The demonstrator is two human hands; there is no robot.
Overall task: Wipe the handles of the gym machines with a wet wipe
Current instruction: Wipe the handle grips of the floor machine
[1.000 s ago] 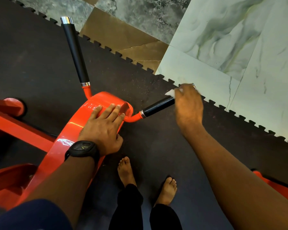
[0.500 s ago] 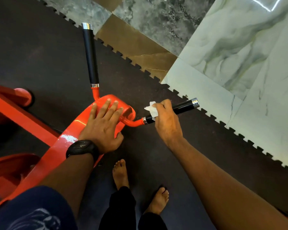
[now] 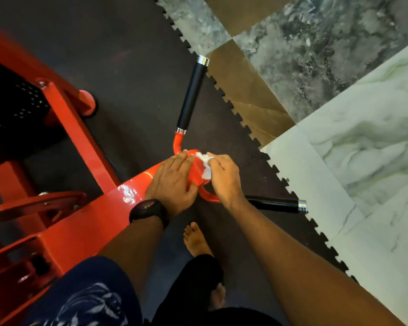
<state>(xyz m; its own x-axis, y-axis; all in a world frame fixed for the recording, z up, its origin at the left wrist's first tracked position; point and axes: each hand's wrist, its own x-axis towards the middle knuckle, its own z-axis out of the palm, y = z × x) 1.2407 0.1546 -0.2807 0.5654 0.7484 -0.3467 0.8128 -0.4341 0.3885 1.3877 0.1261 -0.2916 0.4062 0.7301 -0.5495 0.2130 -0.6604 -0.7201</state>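
A white wipe (image 3: 204,164) is held crumpled against the rounded end of the red beam (image 3: 92,220), at the spot where the two handle tubes branch off. It is gripped by the right hand (image 3: 224,177), whose fingers are curled over it and press it onto the red metal. The left hand (image 3: 172,182) is laid flat on top of the beam just beside the wipe, fingers straight and close together, nothing being held. A black watch (image 3: 149,210) is worn on the left wrist.

Neither handle is touched by the wipe. The far handle (image 3: 191,95), black with a chrome cap, is pointed away from the beam toward the tiles. The near handle (image 3: 273,204), also black and chrome-capped, is pointed to the right, its inner end hidden under the right wrist.

The machine is set on a dark mat (image 3: 127,55) with a toothed edge, bordered by marble-patterned tiles (image 3: 363,137). A bare foot (image 3: 196,240) is seen on the mat below the hands.
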